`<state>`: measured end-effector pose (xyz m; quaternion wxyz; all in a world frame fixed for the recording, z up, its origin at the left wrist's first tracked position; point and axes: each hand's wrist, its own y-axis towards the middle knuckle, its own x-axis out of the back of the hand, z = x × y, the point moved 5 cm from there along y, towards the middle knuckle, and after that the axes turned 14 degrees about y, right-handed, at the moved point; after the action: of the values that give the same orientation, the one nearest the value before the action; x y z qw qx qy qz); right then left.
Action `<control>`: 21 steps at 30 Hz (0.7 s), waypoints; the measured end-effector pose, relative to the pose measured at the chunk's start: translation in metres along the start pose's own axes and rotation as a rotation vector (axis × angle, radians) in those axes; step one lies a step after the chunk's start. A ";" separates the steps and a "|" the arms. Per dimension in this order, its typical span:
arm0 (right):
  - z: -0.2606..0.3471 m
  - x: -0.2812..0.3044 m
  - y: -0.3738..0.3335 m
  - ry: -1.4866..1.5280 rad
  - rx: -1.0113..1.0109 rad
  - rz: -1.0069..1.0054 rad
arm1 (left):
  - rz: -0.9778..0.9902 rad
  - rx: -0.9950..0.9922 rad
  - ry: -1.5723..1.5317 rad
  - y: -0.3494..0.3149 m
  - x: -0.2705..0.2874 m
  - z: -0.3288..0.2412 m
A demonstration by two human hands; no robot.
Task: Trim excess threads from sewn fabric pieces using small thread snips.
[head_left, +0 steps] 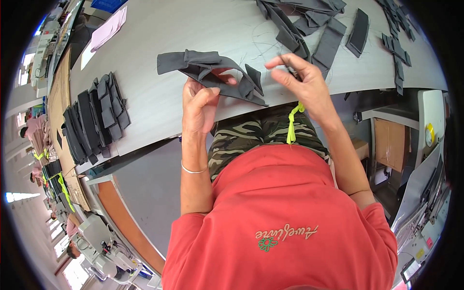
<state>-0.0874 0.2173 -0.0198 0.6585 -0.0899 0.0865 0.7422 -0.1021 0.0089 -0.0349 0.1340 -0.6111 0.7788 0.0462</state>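
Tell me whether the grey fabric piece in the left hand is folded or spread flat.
Folded. The grey fabric piece doubles over itself in creased layers, bunched where the left hand pinches it, one end lying on the table.

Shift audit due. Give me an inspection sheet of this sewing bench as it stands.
Surface: pale grey worktable, loose threads scattered on it.
Job's things: dark grey fabric piece, folded and crumpled, at the table's near edge.
Clutter: stack of dark grey fabric strips at the left; loose grey pieces at the upper right; pink sheet far left.
Grippers: left hand grips the fabric piece from below; right hand has thumb and forefinger pinched, whether on a thread cannot be told.
Cables: nothing seen; a yellow-green cord hangs at the person's waist.
Surroundings: sewing machine lower left, other workers along the left, cardboard box under the table at the right.
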 end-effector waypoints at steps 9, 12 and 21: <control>-0.010 -0.019 -0.011 0.052 -0.259 0.140 | -0.027 0.029 -0.164 -0.008 -0.007 -0.005; -0.007 -0.022 -0.012 0.024 -0.208 0.105 | -0.009 0.078 -0.319 -0.007 -0.006 0.002; 0.004 -0.027 -0.001 0.340 -0.145 -0.047 | 0.028 0.237 -0.381 -0.009 -0.027 0.023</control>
<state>-0.0836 0.1920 -0.0095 0.6432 -0.2636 0.1407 0.7050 -0.0845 0.0372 -0.0493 0.3487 -0.5606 0.7477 0.0709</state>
